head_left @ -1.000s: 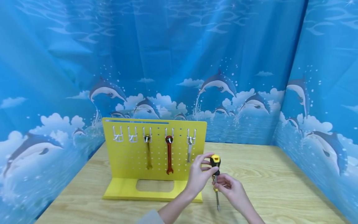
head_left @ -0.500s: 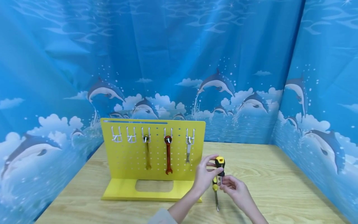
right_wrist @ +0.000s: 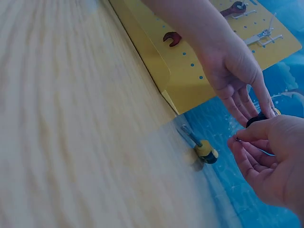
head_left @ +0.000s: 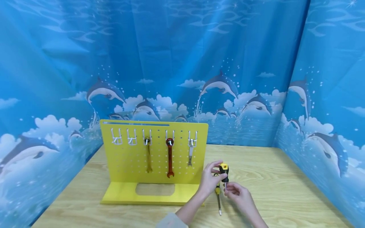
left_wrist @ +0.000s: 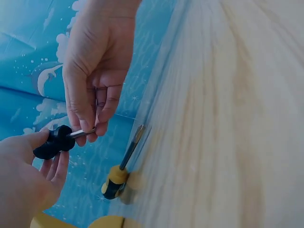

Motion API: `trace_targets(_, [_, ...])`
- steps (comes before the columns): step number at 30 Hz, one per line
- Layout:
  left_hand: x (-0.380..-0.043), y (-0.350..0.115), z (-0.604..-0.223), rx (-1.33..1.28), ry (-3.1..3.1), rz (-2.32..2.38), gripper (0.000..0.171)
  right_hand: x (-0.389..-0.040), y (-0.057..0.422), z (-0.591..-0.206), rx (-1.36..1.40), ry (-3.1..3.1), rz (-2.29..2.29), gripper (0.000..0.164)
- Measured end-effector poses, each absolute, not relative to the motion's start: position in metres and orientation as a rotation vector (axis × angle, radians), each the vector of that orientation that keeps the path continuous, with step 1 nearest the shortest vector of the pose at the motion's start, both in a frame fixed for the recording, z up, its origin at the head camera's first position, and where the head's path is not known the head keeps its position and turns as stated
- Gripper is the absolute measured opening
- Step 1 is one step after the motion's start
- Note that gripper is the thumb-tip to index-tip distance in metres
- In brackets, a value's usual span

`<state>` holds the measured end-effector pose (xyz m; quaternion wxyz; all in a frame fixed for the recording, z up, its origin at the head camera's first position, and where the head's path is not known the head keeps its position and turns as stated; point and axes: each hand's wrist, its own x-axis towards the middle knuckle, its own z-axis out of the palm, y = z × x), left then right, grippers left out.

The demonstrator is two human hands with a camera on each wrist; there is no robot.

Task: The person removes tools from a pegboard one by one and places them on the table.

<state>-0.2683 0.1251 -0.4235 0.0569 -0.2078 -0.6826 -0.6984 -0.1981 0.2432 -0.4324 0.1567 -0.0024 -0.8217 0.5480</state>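
Between both hands, above the table, is a short screwdriver (head_left: 224, 169) with a black and yellow handle, tilted with its handle up. My left hand (head_left: 209, 179) holds it by the handle, thumb on one side and fingers on the other. At its metal shaft (left_wrist: 77, 134), the fingertips of my right hand (head_left: 240, 198) pinch near the tip, which they hide. A second screwdriver (left_wrist: 116, 179), longer in the shaft and also yellow and black, lies on the table just beyond the hands, its tip toward me in the head view.
A yellow pegboard (head_left: 128, 161) stands left of the hands on a wide base. From its hooks hang a yellowish wrench (head_left: 149, 158), a red wrench (head_left: 170, 160) and a small silver wrench (head_left: 190, 155). Two hooks at its left hold nothing. Wood-grain table (head_left: 271, 177) extends to the right.
Both hands have shifted slightly right and down with the short screwdriver, its handle leaning more. The second screwdriver, partly hidden behind it before, now shows separately on the table.
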Motion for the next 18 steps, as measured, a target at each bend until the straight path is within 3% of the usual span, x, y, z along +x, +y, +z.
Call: trace_targets(18, [-0.283, 0.13, -0.455, -0.642, -2.254, -1.921, 0.042, -0.202, 0.247, -0.453, -0.102, -2.447, 1.504, 0.02])
